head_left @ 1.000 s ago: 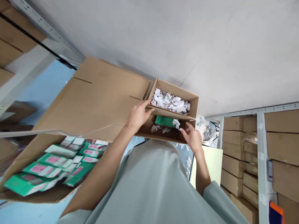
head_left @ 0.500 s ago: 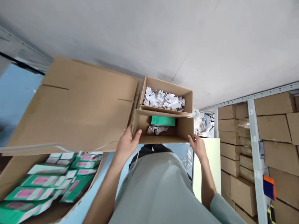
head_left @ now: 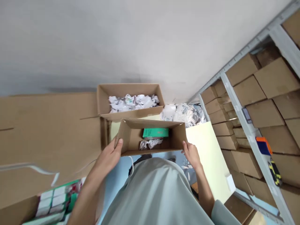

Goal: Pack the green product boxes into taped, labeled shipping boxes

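Between my two hands is an open cardboard box, held close in front of my body. Inside it lie a green carton and a strip of crumpled paper. My left hand grips the box's left end, thumb over the rim. At the near right corner, my right hand pinches the rim between thumb and fingers. Just beyond stands a second open cardboard box filled with crumpled white paper.
Flattened cardboard spreads across the left, above a large box of green-and-white cartons. A pale yellow tabletop extends right, with heaped paper scraps behind it. Shelves of cardboard boxes line the right; a wall stands ahead.
The held box has come away from the paper-filled box, leaving a gap with the tabletop showing. My view has turned right, bringing more of the shelves and yellow tabletop into sight.
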`<state>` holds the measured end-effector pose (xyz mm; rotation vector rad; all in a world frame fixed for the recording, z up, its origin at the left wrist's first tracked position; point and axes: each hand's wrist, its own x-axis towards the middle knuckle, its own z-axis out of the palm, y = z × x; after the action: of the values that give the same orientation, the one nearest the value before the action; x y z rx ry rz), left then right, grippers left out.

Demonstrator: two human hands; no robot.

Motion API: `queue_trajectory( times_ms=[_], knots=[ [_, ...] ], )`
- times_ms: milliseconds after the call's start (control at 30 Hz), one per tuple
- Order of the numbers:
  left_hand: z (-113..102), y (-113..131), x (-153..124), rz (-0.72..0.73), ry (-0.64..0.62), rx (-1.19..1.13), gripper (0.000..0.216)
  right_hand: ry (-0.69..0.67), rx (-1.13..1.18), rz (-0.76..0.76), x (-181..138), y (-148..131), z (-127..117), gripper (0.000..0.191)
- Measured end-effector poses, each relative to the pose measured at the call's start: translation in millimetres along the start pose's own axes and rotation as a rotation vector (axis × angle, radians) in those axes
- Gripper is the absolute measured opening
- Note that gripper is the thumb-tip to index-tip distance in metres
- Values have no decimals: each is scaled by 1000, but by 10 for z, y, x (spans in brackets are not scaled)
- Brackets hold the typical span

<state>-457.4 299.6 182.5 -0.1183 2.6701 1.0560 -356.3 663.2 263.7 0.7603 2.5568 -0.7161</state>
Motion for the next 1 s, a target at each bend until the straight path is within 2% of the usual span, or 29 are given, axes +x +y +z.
queue_trajectory(
  times_ms=[100, 200, 300, 400, 467, 567, 667, 767, 867, 1000],
  knots=[
    [278, 619, 52, 30, -127, -44, 66, 96, 91, 78, -285, 604, -155, 55],
    [740, 1370, 20, 173, -230, 6, 65, 187, 220, 183, -629, 1315, -261, 58],
    [1352, 2129, -167, 280, -317, 117, 64, 280, 332, 304, -981, 2035, -320, 59],
    [2020, 2771, -471, 392, -419, 238, 62, 382, 420, 440, -1309, 2681, -347, 58],
    [2450, 3097, -688, 494, -493, 289, 61, 440, 463, 535, -1513, 3046, -345, 55],
    [3015, 3453, -979, 649, -565, 318, 59, 489, 496, 679, -1794, 3467, -298, 50],
    [3436, 3710, -1199, 741, -621, 374, 58, 515, 551, 791, -2027, 3710, -200, 47],
    [3710, 3900, -1315, 777, -700, 467, 58, 561, 617, 870, -2164, 3778, -103, 47],
    [3874, 4028, -1300, 820, -742, 477, 57, 612, 653, 916, -2173, 3735, -68, 46],
    [3959, 4164, -1097, 852, -767, 463, 58, 615, 662, 955, -2005, 3630, -135, 46]
  ],
)
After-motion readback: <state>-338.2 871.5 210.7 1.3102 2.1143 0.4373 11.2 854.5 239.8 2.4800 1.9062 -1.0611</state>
